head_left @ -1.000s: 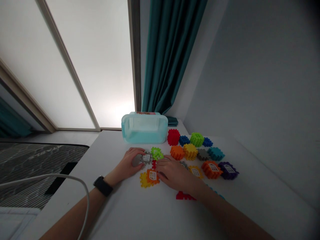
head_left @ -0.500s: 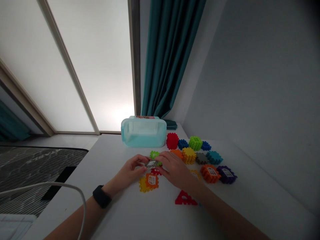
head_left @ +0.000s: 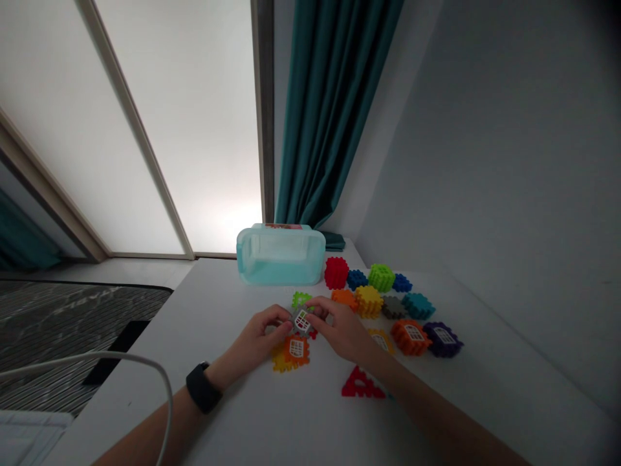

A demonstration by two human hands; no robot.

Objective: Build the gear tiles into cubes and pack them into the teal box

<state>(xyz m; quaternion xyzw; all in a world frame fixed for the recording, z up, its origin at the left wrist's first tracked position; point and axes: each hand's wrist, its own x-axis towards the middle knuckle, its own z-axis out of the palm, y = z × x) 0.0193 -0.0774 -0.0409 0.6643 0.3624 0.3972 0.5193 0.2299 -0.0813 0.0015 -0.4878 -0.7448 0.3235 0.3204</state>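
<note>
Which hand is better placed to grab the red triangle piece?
Right, probably. The red triangle piece lies nearest the right hand, by its wrist; the left hand is farther, beyond the grey window piece both hands pinch.

Left forearm (head_left: pixel 140 437) and right forearm (head_left: pixel 436 421) converge forward — left hand (head_left: pixel 259 336) and right hand (head_left: pixel 342 329) meet at centre, fingers curled, fingertips pinched toward each other.

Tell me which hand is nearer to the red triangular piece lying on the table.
Right. The right hand is just beyond the red triangular piece, its wrist passing beside it; the left hand is farther off to the left. Both pinch the grey window piece.
</note>
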